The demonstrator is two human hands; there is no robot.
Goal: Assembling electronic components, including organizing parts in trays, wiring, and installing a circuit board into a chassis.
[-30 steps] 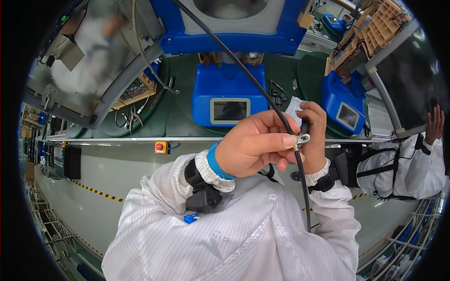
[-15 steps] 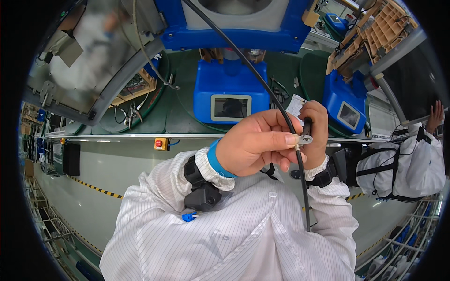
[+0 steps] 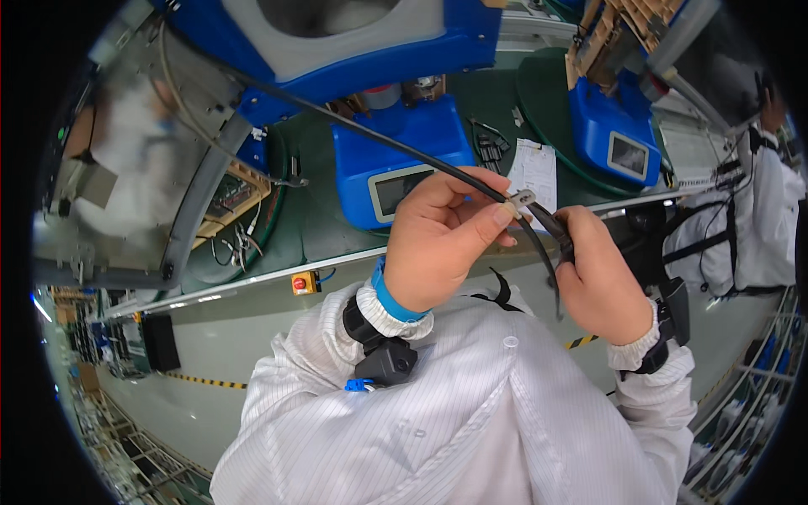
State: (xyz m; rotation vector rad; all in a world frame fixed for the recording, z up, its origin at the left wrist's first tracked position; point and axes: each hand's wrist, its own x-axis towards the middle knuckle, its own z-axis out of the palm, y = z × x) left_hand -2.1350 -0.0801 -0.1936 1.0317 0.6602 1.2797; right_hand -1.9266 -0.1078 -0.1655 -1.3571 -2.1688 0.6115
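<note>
A black cable (image 3: 370, 132) runs in from the upper left, through my left hand, and its thin end hangs down below. My left hand (image 3: 446, 240) is closed, pinching the cable with thumb and fingers beside a small flat metal lug (image 3: 523, 198) with a hole in it. My right hand (image 3: 599, 273) is closed around a slim dark tool (image 3: 551, 225). Its narrow end reaches up to the lug and cable; whether it touches them I cannot tell, and its exact kind is mostly hidden in my grip.
Beyond my hands stand a blue machine (image 3: 353, 150) with a screen and a second blue machine (image 3: 593, 126). White papers (image 3: 536, 168) and small black parts (image 3: 490, 145) lie on the green bench. Pliers (image 3: 244, 244) rest at left. A person in white (image 3: 770, 210) is at right.
My right hand has moved down and right, away from my left fingers, showing the dark tool. The cable now slants more, and the whole view has tilted.
</note>
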